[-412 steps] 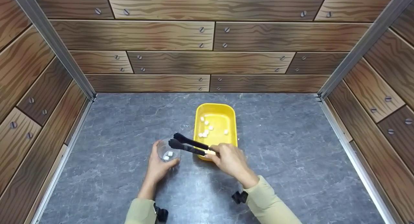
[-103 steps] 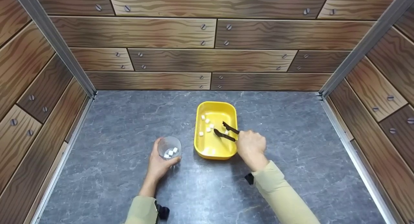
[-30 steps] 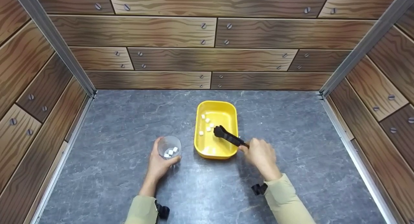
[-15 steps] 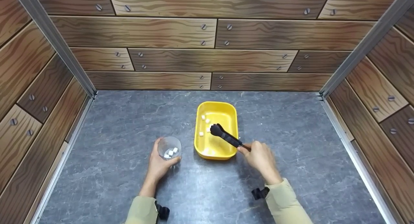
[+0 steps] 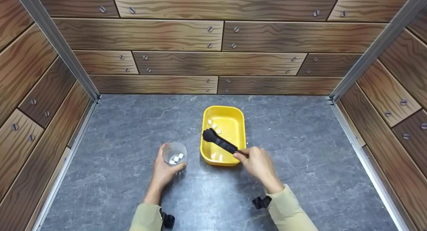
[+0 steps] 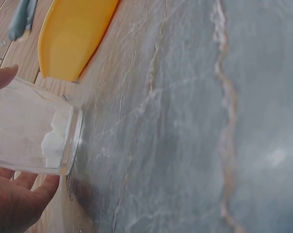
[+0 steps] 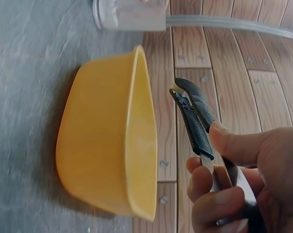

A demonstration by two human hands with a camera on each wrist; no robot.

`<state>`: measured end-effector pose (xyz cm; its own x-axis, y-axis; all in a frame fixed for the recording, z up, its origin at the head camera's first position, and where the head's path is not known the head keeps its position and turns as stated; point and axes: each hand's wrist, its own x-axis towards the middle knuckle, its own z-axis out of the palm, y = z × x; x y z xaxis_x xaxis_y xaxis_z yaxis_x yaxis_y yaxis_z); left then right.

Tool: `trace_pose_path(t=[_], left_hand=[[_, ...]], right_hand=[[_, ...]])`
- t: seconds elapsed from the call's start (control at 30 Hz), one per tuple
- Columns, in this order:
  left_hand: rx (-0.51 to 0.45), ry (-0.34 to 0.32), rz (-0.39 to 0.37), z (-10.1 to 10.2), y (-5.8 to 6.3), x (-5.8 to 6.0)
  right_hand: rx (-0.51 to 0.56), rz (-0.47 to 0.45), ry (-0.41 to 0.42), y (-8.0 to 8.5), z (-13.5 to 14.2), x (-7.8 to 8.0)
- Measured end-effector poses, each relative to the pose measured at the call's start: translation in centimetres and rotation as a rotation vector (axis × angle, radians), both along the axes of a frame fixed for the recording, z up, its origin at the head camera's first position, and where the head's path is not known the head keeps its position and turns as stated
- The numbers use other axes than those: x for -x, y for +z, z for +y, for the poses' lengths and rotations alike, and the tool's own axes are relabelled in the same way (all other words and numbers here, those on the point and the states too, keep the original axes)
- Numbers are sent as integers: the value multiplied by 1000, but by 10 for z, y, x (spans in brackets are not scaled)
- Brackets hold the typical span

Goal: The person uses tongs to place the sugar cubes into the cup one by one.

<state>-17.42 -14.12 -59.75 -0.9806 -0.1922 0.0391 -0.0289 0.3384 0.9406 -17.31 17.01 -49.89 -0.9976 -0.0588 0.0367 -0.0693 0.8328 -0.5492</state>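
My left hand grips a clear cup standing on the grey surface, thumb on one side and fingers on the other. Small white cubes lie in its bottom. With my right hand I hold black-tipped tongs over the yellow tray. The tong tips are nearly together, and the right wrist view shows a small pale piece between them. A few white cubes lie along the tray's left side, partly hidden by the tongs.
The grey marbled surface is bounded by wood-patterned walls at the back and both sides. Metal strips run along the corners. The cup stands left of the tray, with a gap between them.
Over the last second the tongs have moved left across the tray, toward the cup, and look raised. The left hand and cup have stayed put. Since the earliest frame, the cup has gained a cube.
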Motion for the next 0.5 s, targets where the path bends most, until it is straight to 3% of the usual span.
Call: trace_pose_path(t=[0.5], left_hand=[[-3, -11, 7, 0, 1, 0]], right_hand=[[26, 110, 212, 10, -41, -8]])
